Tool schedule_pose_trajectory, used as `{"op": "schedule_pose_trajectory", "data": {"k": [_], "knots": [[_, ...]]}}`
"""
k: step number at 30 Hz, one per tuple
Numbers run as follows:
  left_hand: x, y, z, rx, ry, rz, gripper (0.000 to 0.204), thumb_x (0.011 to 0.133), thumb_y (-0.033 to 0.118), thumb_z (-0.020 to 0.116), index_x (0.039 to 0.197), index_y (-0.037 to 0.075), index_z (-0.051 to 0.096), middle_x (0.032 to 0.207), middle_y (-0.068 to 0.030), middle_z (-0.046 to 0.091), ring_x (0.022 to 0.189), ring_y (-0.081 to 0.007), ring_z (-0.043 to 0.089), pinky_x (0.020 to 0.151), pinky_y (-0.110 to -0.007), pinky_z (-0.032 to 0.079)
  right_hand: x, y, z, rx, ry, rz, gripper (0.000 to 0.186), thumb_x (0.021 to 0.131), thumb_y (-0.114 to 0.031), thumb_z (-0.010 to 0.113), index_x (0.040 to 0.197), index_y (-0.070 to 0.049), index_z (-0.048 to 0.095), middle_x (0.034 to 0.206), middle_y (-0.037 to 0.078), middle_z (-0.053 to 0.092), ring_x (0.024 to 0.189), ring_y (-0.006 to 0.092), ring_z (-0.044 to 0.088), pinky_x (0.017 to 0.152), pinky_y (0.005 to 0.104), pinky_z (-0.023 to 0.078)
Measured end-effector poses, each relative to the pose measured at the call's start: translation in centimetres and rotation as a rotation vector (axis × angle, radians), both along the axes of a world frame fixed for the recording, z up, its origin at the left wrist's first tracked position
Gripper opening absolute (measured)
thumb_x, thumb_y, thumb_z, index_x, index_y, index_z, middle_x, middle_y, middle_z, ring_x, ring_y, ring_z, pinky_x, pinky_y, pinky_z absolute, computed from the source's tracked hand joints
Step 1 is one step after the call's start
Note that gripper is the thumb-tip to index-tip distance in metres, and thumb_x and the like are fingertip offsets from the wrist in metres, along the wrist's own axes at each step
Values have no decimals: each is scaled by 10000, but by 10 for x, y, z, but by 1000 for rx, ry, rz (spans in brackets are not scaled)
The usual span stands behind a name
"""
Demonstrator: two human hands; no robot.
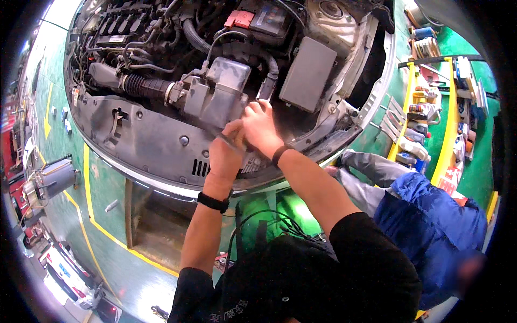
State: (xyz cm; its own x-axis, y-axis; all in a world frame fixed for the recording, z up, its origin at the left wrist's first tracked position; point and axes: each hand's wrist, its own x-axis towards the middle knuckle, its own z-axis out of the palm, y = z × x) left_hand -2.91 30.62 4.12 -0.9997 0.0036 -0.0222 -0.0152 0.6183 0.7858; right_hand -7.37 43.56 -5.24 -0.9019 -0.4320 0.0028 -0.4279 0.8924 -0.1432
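Note:
My left hand [226, 152] is curled around a slim dark item [227, 138] by the front of the grey intake housing [223, 99], too unclear to identify. My right hand [258, 126] is just above and right of it, fingers bent and closed at the housing's right side, beside a ribbed black hose [271, 70]; what they grip is hidden. The rectangular grey lidded box [307, 75] lies to their right in the engine bay.
The battery [266, 21] with a red terminal cover is behind. The front panel [151, 134] borders the bay. A person [420, 226] in a blue jacket is at the lower right, near yellow-railed shelving [447, 129]. A floor pit [159, 226] shows below.

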Motion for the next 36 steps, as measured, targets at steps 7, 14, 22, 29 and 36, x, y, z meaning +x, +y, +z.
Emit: {"op": "schedule_pose_trajectory", "data": {"k": [7, 14, 22, 29, 36], "knots": [[-1, 5, -14, 71, 205, 37, 209, 925, 92, 676, 1127, 36, 666, 994, -124, 725, 907, -229, 706, 790, -333, 548, 0, 2, -1, -3, -1, 13, 162, 797, -211, 615, 849, -166, 762, 1038, -4, 640, 1244, 196, 480, 1144, 494, 164], [-2, 2, 19, 26, -43, 9, 250, 924, 41, 651, 1173, 34, 634, 1059, -138, 719, 973, -232, 707, 840, -332, 542, -1, 3, -2, -19, -9, 11, 154, 791, -199, 617, 840, -161, 758, 1035, 1, 636, 1240, 205, 483, 1141, 504, 166], [1, -7, 2, 101, 58, -86, 204, 922, 88, 668, 1121, 44, 663, 1008, -141, 721, 931, -236, 713, 760, -336, 547, 0, 1, -2, 0, -8, 5, 150, 775, -182, 631, 849, -158, 760, 1061, 6, 643, 1239, 203, 492, 1147, 494, 170], [-4, 7, 15, 97, 141, 100, 160, 921, 123, 686, 1072, 74, 675, 951, -120, 713, 824, -223, 697, 723, -328, 542, 0, 2, 0, -26, -14, 6, 151, 771, -161, 634, 850, -145, 762, 1085, 14, 648, 1249, 199, 490, 1151, 497, 177], [-1, -2, 16, -122, 1, -26, 185, 915, 89, 691, 1096, 53, 672, 965, -102, 724, 832, -190, 693, 766, -309, 542, 0, 2, -7, -40, 9, 0, 155, 775, -170, 624, 848, -152, 759, 1071, 5, 642, 1252, 197, 485, 1148, 498, 173]]}}
